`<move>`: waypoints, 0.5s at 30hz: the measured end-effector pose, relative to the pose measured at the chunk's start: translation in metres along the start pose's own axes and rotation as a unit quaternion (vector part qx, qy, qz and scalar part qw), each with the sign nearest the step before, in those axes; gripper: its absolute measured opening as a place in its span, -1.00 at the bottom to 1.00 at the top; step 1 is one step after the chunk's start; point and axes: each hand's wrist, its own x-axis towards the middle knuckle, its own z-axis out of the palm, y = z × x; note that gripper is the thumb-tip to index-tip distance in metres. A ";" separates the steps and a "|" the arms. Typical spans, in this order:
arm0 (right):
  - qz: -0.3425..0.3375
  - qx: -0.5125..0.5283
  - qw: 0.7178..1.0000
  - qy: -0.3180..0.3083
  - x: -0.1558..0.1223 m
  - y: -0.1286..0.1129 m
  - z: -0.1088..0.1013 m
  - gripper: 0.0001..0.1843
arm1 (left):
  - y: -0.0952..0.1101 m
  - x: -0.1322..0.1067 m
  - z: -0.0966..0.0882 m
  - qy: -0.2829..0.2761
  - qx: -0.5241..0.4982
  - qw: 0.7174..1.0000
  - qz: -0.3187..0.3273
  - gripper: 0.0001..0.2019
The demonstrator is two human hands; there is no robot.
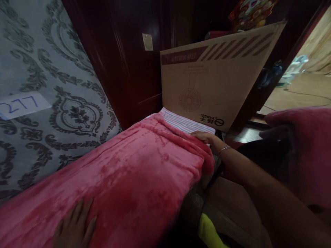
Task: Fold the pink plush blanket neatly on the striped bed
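You're apparently straightening the pink blanket (129, 168), left hand (74, 224) flat, released, right hand (203, 136) at two o'clock, grip unclear; next likely calls for evening it.

On the left, a white paper (41, 102) on the patterned wallpaper (77, 113) bears the handwritten number "277" (22, 104) in blue; the paper runs out of view at its left end. At the far side, the cardboard box (222, 82) carries the brand "YANGZI" (207, 116) upside down in black, with two Chinese characters (210, 120), "扬子", and a round logo (219, 122). Pale lettering (188, 56) on its dark red band and the fine print (195, 66) below are too small to read.
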 end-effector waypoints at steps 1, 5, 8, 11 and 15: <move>0.006 -0.011 1.000 -0.013 -0.001 -0.001 -0.004 -0.81 | 0.000 0.000 0.000 -0.006 -0.002 1.000 0.002 -0.27; -0.008 -0.103 0.994 0.030 0.001 -0.006 -0.025 -0.80 | -0.001 -0.001 -0.001 -0.008 -0.015 1.000 0.010 -0.27; -0.006 -0.169 0.980 0.110 0.009 -0.009 -0.040 -0.78 | -0.003 -0.001 0.002 -0.007 -0.018 1.000 0.017 -0.28; 0.013 -0.244 0.943 0.224 0.021 -0.009 -0.050 -0.71 | -0.006 -0.002 0.008 0.004 -0.016 1.000 0.017 -0.26; 0.052 -0.327 0.885 0.327 0.032 -0.003 -0.055 -0.60 | -0.012 -0.003 0.017 0.011 -0.008 1.000 0.017 -0.23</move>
